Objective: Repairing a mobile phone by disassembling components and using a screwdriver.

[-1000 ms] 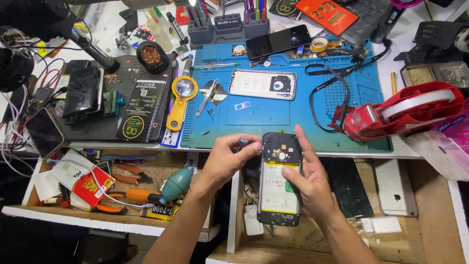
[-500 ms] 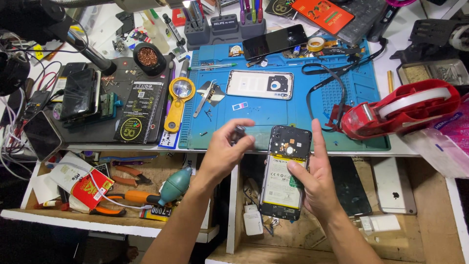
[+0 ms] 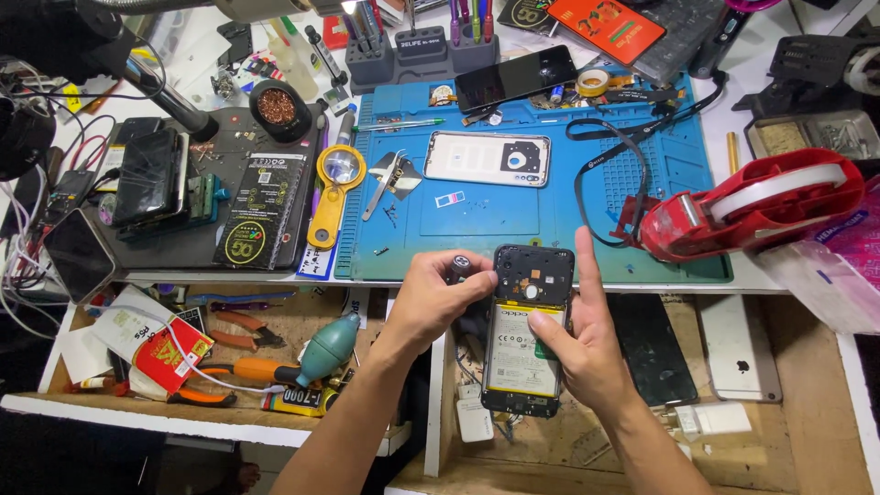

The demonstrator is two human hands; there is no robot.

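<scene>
two hands were busy over the front edge of the surface (image 3: 788,275), both on one opened phone (image 3: 527,330). the phone had no back cover, so its black inner frame and its pale battery were showing. it was held almost upright above an open wooden drawer (image 3: 807,440), with its top end just at the edge of the blue work mat (image 3: 513,211).

the right hand (image 3: 582,353) carried the phone from the right side. its thumb pressed on the battery, its index finger pointed straight up along the right edge of the phone, and the other fingers were wrapped behind it. the left hand (image 3: 435,298) was curled and pinched a small dark round thing (image 3: 457,267) between thumb and fingers, just beside the top left corner of the phone. what this small thing was, i could not tell.

on the blue mat, well apart from the hands, lay the removed back cover (image 3: 488,158) with its inner side up, and left of it metal tweezers (image 3: 380,183). a yellow magnifying glass (image 3: 335,188) lay across the left border of the mat. a red tape dispenser (image 3: 752,203) stood at the right end of the mat. a dark phone (image 3: 515,77) rested at the far edge. in the left drawer, near the left forearm, lay a teal air blower (image 3: 328,339) and pliers with orange handles (image 3: 243,371).
</scene>
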